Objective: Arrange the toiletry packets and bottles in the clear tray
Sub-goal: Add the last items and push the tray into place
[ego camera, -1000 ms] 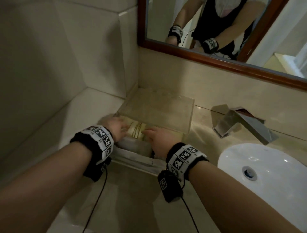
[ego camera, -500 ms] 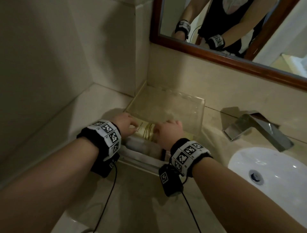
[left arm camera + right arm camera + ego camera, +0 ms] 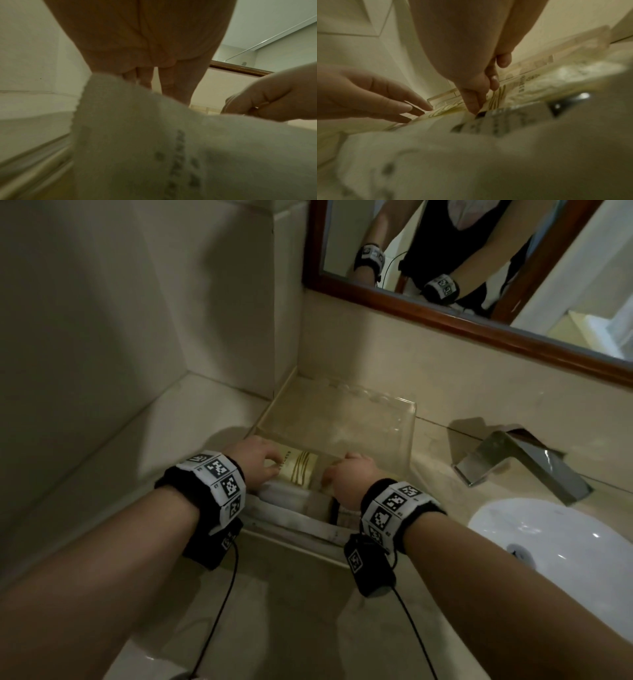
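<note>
A: Tray?
B: Clear tray [image 3: 394, 436] in the counter corner, under the mirror [image 3: 479, 326], left of the faucet [image 3: 524, 463] and sink [image 3: 561, 535].
A: Packets?
B: Cream packet with gold stripes [image 3: 301, 470] lies flat at the tray's near end; white packets [image 3: 291, 498] just in front.
A: Left hand [image 3: 255, 458]?
B: Fingers straight, tips resting on the striped packet's left end. No grasp.
A: Right hand [image 3: 349, 477]?
B: Fingers curled down onto the packet's right end; pinch or press, can't tell.
</note>
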`<state>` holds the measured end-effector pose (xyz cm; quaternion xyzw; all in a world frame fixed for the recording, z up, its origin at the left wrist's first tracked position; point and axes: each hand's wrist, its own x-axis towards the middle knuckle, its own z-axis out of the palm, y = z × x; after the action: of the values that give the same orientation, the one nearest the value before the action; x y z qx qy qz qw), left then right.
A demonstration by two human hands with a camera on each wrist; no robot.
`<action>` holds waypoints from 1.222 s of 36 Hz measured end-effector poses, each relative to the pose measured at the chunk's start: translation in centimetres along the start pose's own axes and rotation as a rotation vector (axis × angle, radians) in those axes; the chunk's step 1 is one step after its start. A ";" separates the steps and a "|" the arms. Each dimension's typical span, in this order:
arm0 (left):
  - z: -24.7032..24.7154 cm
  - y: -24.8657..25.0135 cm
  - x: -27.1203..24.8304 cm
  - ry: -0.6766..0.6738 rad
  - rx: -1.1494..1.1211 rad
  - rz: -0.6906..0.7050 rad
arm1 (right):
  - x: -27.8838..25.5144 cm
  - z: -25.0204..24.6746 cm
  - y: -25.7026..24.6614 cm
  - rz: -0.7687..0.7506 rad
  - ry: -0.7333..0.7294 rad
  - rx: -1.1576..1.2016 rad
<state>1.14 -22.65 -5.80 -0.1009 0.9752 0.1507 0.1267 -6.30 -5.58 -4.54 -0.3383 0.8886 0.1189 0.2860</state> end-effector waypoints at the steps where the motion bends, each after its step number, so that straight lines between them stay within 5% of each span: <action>1: 0.0 -0.1 -0.2 0.005 -0.002 0.005 | 0.0 0.1 0.0 0.008 -0.016 0.027; 7: 0.0 -1.2 -2.0 0.056 -0.013 0.009 | -2.2 1.4 0.2 -0.165 0.293 0.277; 13: -0.6 -2.3 -4.5 0.060 -0.026 0.070 | -5.2 2.2 0.0 -0.277 0.216 0.318; 19: -0.9 -2.8 -6.5 0.063 -0.035 0.001 | -6.4 4.0 -1.9 -0.382 0.348 0.227; 32: 0.9 -3.2 -8.1 0.074 -0.112 -0.027 | -6.0 5.9 -4.9 -0.288 0.469 0.049; 44: 1.3 -2.9 -8.7 -0.001 0.027 -0.005 | -5.4 8.0 -3.8 -0.290 0.521 0.423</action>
<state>10.29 -23.55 -5.32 -0.1015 0.9769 0.1373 0.1287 2.96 -2.30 -7.94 -0.4130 0.8794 -0.1997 0.1275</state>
